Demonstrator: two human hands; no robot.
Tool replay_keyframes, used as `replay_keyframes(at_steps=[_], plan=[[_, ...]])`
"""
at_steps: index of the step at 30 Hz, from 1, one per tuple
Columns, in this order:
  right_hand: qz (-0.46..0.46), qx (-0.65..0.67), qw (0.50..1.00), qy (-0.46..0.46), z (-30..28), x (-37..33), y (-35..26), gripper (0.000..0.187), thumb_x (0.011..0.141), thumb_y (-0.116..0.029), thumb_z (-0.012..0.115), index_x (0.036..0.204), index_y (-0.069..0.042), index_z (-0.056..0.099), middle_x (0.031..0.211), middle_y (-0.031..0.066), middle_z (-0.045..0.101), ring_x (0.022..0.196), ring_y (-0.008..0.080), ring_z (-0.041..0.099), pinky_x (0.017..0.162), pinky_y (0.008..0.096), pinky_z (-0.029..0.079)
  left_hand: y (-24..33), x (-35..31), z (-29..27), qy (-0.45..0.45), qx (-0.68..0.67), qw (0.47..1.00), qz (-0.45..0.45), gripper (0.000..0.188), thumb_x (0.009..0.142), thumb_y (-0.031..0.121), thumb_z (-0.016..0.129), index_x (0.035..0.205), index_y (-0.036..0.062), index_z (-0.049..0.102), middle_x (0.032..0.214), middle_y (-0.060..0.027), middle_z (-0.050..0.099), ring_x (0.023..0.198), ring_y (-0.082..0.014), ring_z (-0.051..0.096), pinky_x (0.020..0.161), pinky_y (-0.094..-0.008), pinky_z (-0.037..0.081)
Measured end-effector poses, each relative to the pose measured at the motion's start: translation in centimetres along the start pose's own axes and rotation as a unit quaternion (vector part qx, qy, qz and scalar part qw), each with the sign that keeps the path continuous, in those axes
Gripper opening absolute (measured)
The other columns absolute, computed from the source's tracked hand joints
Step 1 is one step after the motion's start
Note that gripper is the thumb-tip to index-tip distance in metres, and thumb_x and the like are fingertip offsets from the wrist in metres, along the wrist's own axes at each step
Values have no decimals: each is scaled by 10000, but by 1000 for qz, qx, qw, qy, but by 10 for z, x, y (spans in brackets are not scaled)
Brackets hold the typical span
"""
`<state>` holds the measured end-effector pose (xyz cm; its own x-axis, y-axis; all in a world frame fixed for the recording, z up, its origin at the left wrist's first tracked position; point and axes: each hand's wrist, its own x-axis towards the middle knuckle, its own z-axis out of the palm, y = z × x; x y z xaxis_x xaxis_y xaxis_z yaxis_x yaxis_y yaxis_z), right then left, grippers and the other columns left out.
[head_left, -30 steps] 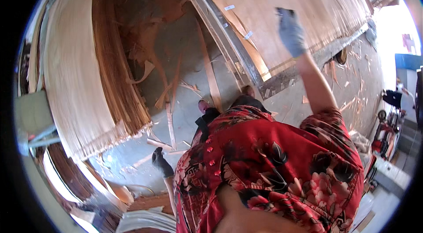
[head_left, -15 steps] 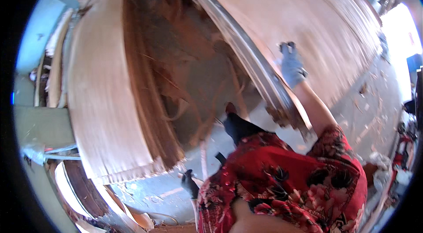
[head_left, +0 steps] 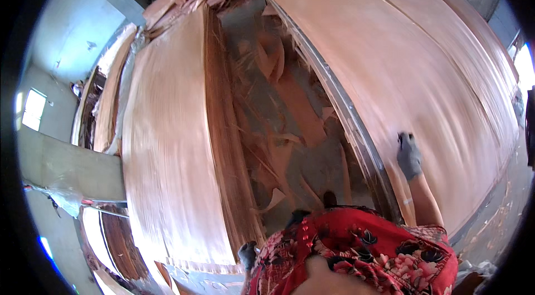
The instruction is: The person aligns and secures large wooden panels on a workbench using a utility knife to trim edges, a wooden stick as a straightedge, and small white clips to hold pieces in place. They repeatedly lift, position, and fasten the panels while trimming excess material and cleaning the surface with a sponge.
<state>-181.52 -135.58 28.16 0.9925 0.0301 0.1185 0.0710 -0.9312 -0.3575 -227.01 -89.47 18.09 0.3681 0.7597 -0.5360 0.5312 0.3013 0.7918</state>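
My right hand point(head_left: 409, 156), in a grey work glove with dark fingertips, rests over the large pale wood veneer sheet point(head_left: 356, 44) on the right-hand stack. Its fingers are curled, and I cannot make out what they hold, if anything. Shallow ripples run through the sheet beside this hand. My left hand point(head_left: 247, 254), also gloved, hangs low by the near end of the left veneer stack point(head_left: 173, 150). Its fingers look closed, partly hidden by my red flowered clothing point(head_left: 362, 245); what is in them is not clear.
Between the stacks runs a narrow gap whose grey floor point(head_left: 317, 167) is strewn with torn veneer scraps point(head_left: 270, 58). A dark edge strip point(head_left: 345, 102) borders the right stack. More veneer pieces point(head_left: 125, 242) stand at the lower left, beside a grey pillar point(head_left: 72, 161).
My view has shifted, and both stacks appear farther right. My right hand sits lower and farther right in the picture, its fingers more curled. My left hand appears a little lower.
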Motion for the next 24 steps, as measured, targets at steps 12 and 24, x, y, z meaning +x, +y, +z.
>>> replay_keyframes(at_steps=[12,24], plan=[[89,-107,989,50,102,196,-74,190,851,-65,419,1034,-83,462,1024,206,486,870,399,537,664,471,463,159,224,74,63,163,985,13,129,744,107,594,679,15,655,584,-12,565,556,-88,459,522,-271,379],[176,-57,978,100,147,327,-150,148,854,-55,439,973,-30,524,898,222,558,817,402,546,676,442,452,488,527,266,-89,204,922,317,257,800,131,590,613,-17,494,557,-105,432,535,-164,438,493,-335,354]])
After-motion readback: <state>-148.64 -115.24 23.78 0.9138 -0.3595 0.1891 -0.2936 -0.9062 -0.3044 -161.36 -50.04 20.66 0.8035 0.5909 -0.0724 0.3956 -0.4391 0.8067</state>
